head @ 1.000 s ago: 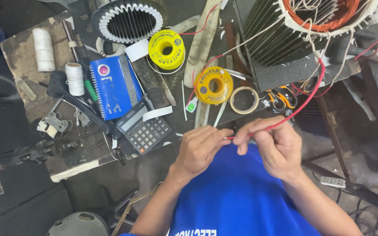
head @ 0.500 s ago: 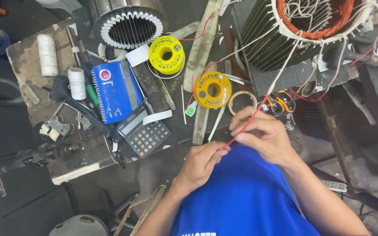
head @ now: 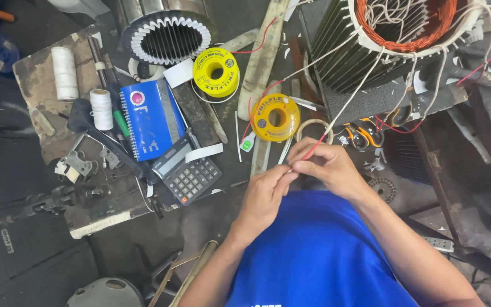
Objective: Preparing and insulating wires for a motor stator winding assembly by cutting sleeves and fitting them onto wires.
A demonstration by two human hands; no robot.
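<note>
Copper windings fill the big stator [head: 404, 40] at far right, a ribbed dark metal shell with pale leads spilling out of its bore toward the person. Its open end faces up, so the leads hang within reach. A second stator [head: 165, 35], far left of centre, shows a ring of white slot liners and no winding.

Worn and stained, the bench [head: 35, 79] carries the rest in a loose fan around the hands. A blue spiral notebook [head: 152, 119] lies beside a dark calculator [head: 191, 179], both near left. Two yellow spools [head: 275, 117] sit between the stators, flat on their sides. White thread reels [head: 101, 109] stand further left.

Both hands meet just in front of the blue shirt, close to the body, likely for steady fine work. The right hand [head: 328, 167] pinches a thin red wire [head: 312, 150] between thumb and forefinger; the wire runs up and away toward the big stator. The left hand [head: 262, 199] has its fingertips pressed together at the wire's near end, touching the right hand's fingers. What exactly lies under those fingertips cannot be told.

Orange-handled scissors [head: 362, 135] lie just right of the hands.
</note>
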